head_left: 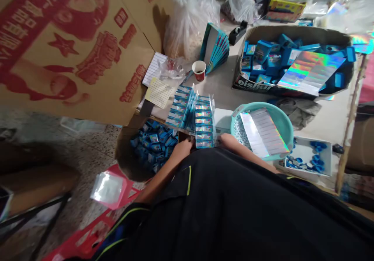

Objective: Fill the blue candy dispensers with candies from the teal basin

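Because the rows of blue card packs (pixel 203 124) stand right at the table (pixel 224 93) edge, one bump from your left hand (pixel 182 149) could tip them down. That hand curls at their near end, but I cannot tell if it holds one. Your right hand (pixel 225 138) rests by the teal basin (pixel 288 136), its fingers hidden. The basin holds small silver bits (pixel 239 134) and a shiny sheet (pixel 263 132). The cardboard box (pixel 292 31) is full of blue boxes (pixel 263 54). The white tray (pixel 309 141) holds blue caps (pixel 315 159).
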Available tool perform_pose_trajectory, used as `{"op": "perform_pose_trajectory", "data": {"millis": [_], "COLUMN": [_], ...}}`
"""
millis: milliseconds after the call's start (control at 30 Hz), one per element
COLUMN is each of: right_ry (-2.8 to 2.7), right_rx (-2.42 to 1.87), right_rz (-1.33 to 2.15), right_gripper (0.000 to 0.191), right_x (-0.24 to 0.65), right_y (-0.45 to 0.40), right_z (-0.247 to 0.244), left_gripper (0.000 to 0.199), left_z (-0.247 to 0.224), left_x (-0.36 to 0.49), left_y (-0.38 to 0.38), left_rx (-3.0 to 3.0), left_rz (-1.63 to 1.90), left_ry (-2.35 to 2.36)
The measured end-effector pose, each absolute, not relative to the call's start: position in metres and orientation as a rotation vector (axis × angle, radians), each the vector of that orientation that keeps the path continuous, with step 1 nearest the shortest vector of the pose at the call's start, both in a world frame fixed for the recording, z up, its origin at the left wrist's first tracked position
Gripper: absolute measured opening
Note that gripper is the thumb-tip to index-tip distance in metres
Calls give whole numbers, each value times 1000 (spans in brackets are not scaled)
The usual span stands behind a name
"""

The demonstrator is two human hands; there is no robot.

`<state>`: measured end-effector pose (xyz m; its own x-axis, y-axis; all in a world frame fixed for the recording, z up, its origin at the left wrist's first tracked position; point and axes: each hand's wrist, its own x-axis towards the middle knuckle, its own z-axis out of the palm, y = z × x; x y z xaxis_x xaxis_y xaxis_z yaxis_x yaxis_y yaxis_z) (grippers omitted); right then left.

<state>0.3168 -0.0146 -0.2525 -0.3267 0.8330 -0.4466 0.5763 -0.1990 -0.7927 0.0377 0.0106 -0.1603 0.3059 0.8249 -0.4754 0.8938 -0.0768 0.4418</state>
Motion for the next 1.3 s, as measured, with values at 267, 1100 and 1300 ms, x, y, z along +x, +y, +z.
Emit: {"op": "perform_pose_trajectory", "data": {"millis": [267,1100,1300], "right_ry": [-1794,-1654,-1474], "right_rx": [-1480,-1508,-1184], "right_rz": [1337,1307,1532], "right_gripper": [84,113,130], "right_x": [289,257,272], "right_y": [-29,-19,-13], "right_z": [-245,-248,-238], "left_gripper": [90,72,83], "left_z": [-180,-186,-172], "left_x": [32,28,26], "left_y": [-2,15,32], "left_rx": [1852,1706,1629], "left_rz": [-183,48,13], "left_ry": [1325,1489,1315]}}
